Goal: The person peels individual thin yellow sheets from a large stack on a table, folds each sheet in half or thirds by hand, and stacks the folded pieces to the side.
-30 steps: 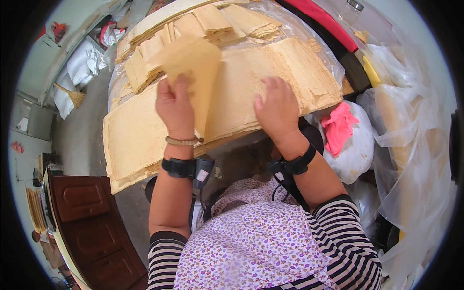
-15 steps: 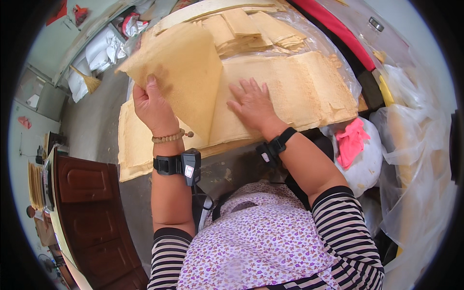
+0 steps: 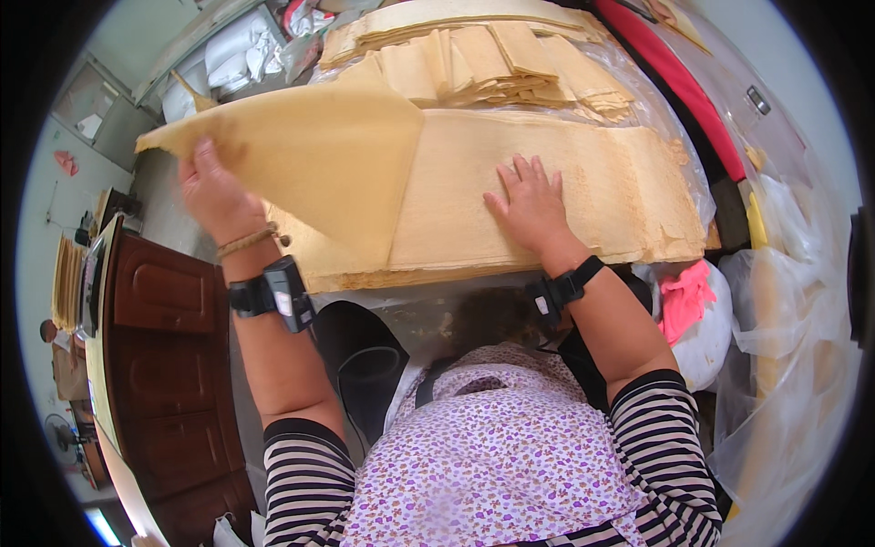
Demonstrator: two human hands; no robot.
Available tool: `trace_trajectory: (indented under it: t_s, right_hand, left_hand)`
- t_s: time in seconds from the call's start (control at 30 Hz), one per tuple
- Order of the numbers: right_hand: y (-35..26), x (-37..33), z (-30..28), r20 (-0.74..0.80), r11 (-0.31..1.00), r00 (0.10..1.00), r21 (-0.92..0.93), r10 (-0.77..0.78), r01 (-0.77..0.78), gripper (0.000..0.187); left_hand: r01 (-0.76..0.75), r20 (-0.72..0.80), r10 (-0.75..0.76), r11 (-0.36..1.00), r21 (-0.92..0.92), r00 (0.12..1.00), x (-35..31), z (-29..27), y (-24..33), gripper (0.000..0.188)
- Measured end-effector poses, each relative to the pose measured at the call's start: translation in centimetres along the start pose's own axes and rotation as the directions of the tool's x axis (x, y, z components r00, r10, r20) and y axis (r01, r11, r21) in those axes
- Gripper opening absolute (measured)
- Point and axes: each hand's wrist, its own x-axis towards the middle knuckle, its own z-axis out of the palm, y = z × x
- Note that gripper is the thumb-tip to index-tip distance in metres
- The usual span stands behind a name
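Note:
A thin, floppy tan sheet (image 3: pixel 319 137) is lifted at its left end, its right part lying on a wide stack of similar sheets (image 3: pixel 620 187). My left hand (image 3: pixel 217 196) pinches the raised edge out past the stack's left side, thumb on top and the other fingers partly hidden and blurred. Flat on the stack, to the right of the fold, rests my right hand (image 3: pixel 531 208) with its fingers spread. The sheet sags in a curve between the left hand and the stack, and its lower corner hangs down towards me.
Behind the stack lie several folded tan bundles (image 3: pixel 483 59) on clear plastic. A white sack (image 3: pixel 706 351) with a pink cloth (image 3: pixel 685 296) stands at the right, beside draped plastic sheeting (image 3: pixel 793 301). Dark red wooden cabinets (image 3: pixel 164 346) stand to the left.
My left hand has drawn the sheet's edge further left and outward, stretching the lifted part wider. My right hand still lies flat on the stack. The whole view has shifted slightly.

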Motion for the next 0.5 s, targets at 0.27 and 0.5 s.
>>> trace_trajectory:
  t_s: [0.27,0.5]
  right_hand:
    - [-8.8,4.8,1.3,0.177,0.917,0.904,0.165,-0.39,0.364,0.05]
    - [-8.8,3.4,3.9,-0.034,0.944,0.958,0.158,-0.286,0.288,0.057]
  left_hand:
    - [-0.018,0.085,0.015,0.999,0.035,0.996,-2.7,4.4,-0.4,0.016]
    - [0.022,0.0,-0.022,0.999,0.023,1.0,6.5,-2.5,-0.3,0.023]
